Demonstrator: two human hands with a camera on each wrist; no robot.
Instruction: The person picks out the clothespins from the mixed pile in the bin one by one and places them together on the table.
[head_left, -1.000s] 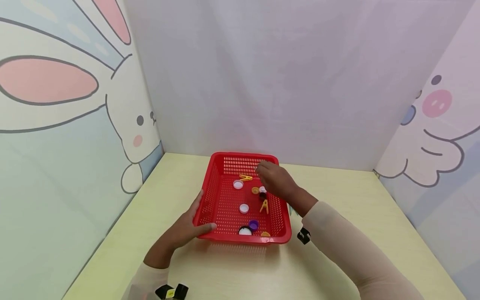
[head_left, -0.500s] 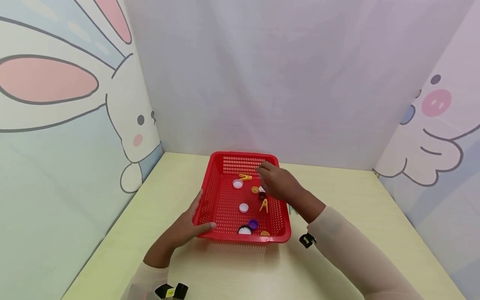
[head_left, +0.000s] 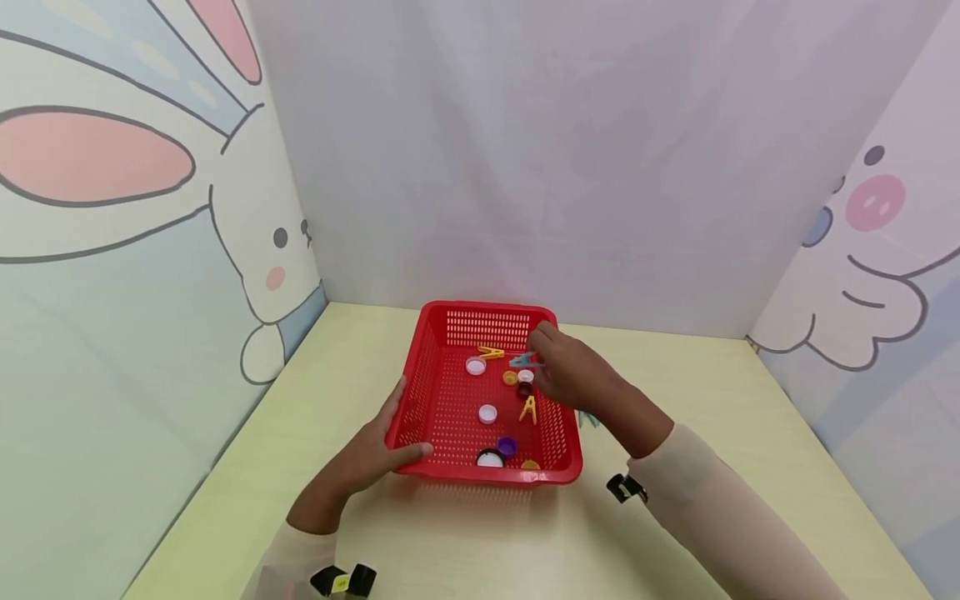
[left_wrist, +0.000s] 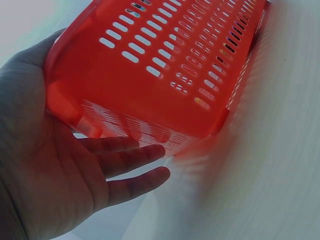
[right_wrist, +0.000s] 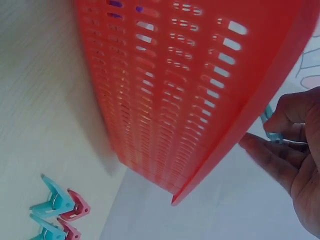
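Observation:
A red plastic basket (head_left: 483, 475) with slotted walls stands on the table. My left hand (head_left: 367, 458) holds its near-left corner, thumb over the rim and fingers along the outside, as the left wrist view shows too. Over the basket's right part, my right hand (head_left: 573, 367) pinches a teal clothespin (head_left: 522, 360) between thumb and fingers. In the right wrist view that clothespin (right_wrist: 270, 122) shows beyond the red rim. Inside the basket lie two yellow clothespins (head_left: 491, 353) and several bottle caps, among them a purple cap (head_left: 506, 447), a white cap (head_left: 487, 414) and a dark cap (head_left: 525, 389).
Outside the basket's right wall, teal clothespins (right_wrist: 54, 200) and pink clothespins (right_wrist: 76, 205) lie on the pale table (head_left: 675, 400). A grey curtain (head_left: 525, 167) rises behind the table, with cartoon-printed panels (head_left: 150, 350) on both sides.
My right hand has shifted slightly right, and the teal clothespin in it has come into plain view. The left hand and the basket keep their places.

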